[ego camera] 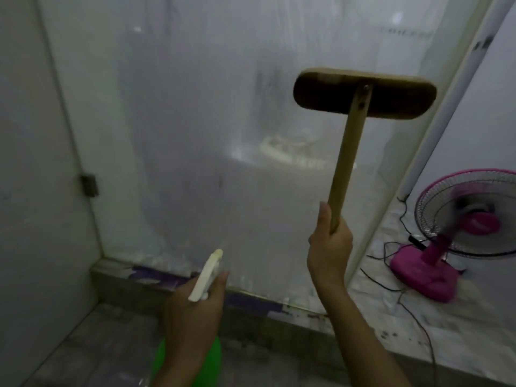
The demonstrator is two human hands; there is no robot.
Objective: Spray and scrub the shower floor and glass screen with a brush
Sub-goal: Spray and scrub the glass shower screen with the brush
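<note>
The brush (363, 93) is pressing against the glass screen (195, 121), its handle gripped by the right hand (329, 247). Below it, the left hand (195, 305) is clutching a spray bottle (205, 275).

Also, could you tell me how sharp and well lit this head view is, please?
Head view: dim and soft overall; the pink pedestal fan is motion-blurred, the wooden long-handled brush slightly smeared, the cloudy glass shower screen hazy, and straight edges bow from wide-angle distortion.

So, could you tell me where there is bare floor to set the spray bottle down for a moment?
The grey shower floor left of the left hand, between the wall and the curb, looks bare. Beyond the glass screen it is crowded: the pink fan and its black cables cover the tiles. The right hand grips the brush.
</note>
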